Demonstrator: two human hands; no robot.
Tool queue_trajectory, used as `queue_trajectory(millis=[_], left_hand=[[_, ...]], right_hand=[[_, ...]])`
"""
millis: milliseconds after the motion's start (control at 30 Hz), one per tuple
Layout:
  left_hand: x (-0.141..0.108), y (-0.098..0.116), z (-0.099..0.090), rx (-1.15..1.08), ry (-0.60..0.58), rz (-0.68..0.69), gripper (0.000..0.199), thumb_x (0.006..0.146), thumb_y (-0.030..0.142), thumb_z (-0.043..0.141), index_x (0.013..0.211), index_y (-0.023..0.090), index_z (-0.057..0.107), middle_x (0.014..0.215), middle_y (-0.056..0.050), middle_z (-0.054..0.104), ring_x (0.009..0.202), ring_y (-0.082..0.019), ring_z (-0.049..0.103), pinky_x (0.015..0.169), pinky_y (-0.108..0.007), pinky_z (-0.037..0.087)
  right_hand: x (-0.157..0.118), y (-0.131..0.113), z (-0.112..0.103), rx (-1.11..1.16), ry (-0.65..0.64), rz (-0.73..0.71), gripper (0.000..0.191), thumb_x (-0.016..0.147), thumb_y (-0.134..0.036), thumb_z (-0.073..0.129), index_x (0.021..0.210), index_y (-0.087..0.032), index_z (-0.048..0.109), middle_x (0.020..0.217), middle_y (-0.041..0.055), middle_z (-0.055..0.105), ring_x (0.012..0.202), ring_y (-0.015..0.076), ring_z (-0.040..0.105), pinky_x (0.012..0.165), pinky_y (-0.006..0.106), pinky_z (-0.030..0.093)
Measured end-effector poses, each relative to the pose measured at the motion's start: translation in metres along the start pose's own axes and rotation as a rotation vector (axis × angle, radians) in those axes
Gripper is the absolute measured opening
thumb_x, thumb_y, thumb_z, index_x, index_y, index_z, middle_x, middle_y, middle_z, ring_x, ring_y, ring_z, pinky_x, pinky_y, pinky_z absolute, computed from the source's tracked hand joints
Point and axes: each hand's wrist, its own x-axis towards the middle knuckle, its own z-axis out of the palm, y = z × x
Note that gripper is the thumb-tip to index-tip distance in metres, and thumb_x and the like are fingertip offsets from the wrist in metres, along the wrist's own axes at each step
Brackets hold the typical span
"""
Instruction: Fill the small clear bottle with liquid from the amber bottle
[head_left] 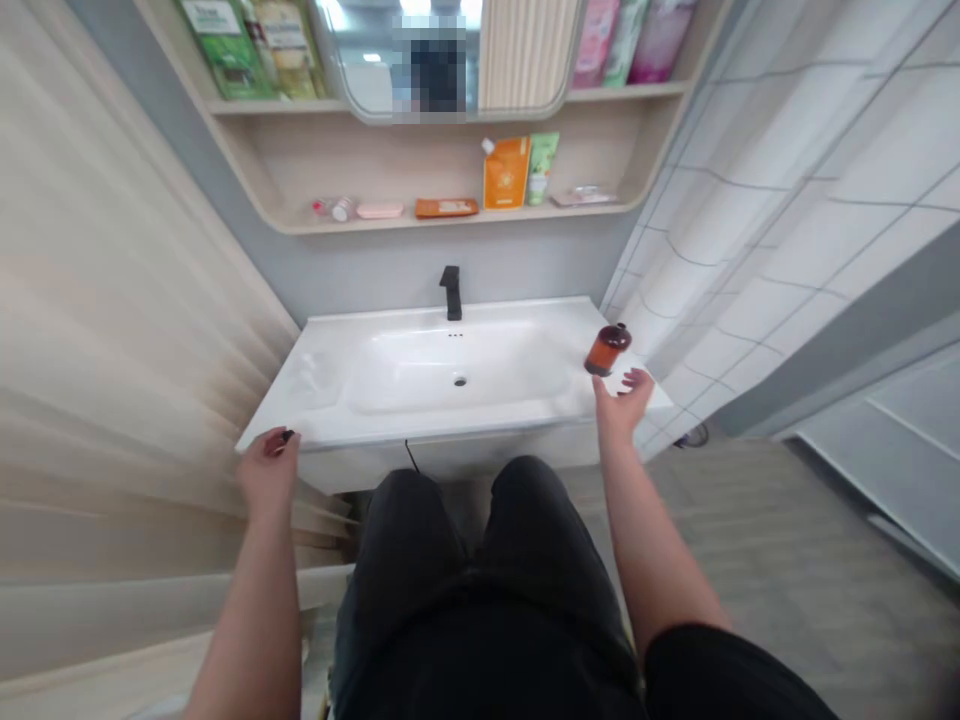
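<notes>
On the right end of the white washbasin counter stands a brown bottle (607, 350) with an orange-red label and a dark neck. My right hand (621, 405) is just in front of it, thumb and fingers spread apart. The thumb tip comes close to the bottle's base; whether it touches cannot be made out. At the counter's front left corner is my left hand (271, 458), its fingers curled into a pinch. Between them shows a small black cap-like piece (288, 436), mostly covered by the fingers.
A white basin (461, 395) with a black faucet (451, 292) lies between my hands. Above it, a wall shelf (360, 222) holds an orange pouch (507, 175), a green tube (541, 168) and several bottles. A curtain (135, 300) hangs left; a tiled wall (750, 200) stands right.
</notes>
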Motion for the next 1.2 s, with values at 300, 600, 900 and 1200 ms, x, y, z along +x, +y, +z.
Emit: queue_trajectory(millis=[300, 600, 900, 1200], left_hand=[[-0.066, 0.065, 0.026, -0.423, -0.188, -0.087, 0.054, 0.068, 0.051, 0.094, 0.11, 0.02, 0.079, 0.099, -0.008, 0.082, 0.098, -0.028, 0.079, 0.104, -0.05, 0.063], [-0.107, 0.106, 0.031, -0.492, -0.407, -0.098, 0.06, 0.066, 0.056, 0.098, 0.109, 0.019, 0.079, 0.098, -0.008, 0.083, 0.099, -0.028, 0.08, 0.102, -0.047, 0.062], [-0.152, 0.197, 0.044, -0.782, -0.658, 0.019, 0.041, 0.076, 0.045, 0.101, 0.099, 0.02, 0.078, 0.104, -0.009, 0.086, 0.103, -0.026, 0.083, 0.1, -0.042, 0.063], [-0.185, 0.271, 0.058, -0.841, -0.814, 0.303, 0.027, 0.087, 0.04, 0.095, 0.105, 0.021, 0.084, 0.119, -0.011, 0.086, 0.114, -0.026, 0.081, 0.113, -0.048, 0.063]], right_hand=[[0.095, 0.027, 0.04, -0.024, -0.278, 0.184, 0.129, 0.057, -0.055, 0.098, 0.166, -0.025, 0.034, 0.157, 0.0211, 0.06, 0.139, 0.0387, 0.065, 0.12, 0.053, 0.049], [0.085, 0.003, 0.031, -0.06, -0.294, 0.09, 0.08, 0.052, -0.056, 0.098, 0.116, -0.021, 0.067, 0.112, 0.0097, 0.076, 0.098, 0.0304, 0.069, 0.098, 0.049, 0.055], [-0.041, -0.09, -0.017, 0.304, -0.67, -0.128, 0.086, 0.063, -0.059, 0.1, 0.134, -0.023, 0.068, 0.126, 0.0101, 0.077, 0.115, 0.0335, 0.071, 0.11, 0.052, 0.056], [-0.167, -0.169, -0.046, 0.552, -1.003, -0.164, 0.086, 0.067, -0.049, 0.105, 0.142, -0.03, 0.067, 0.132, 0.0078, 0.08, 0.122, 0.0373, 0.077, 0.113, 0.055, 0.059]])
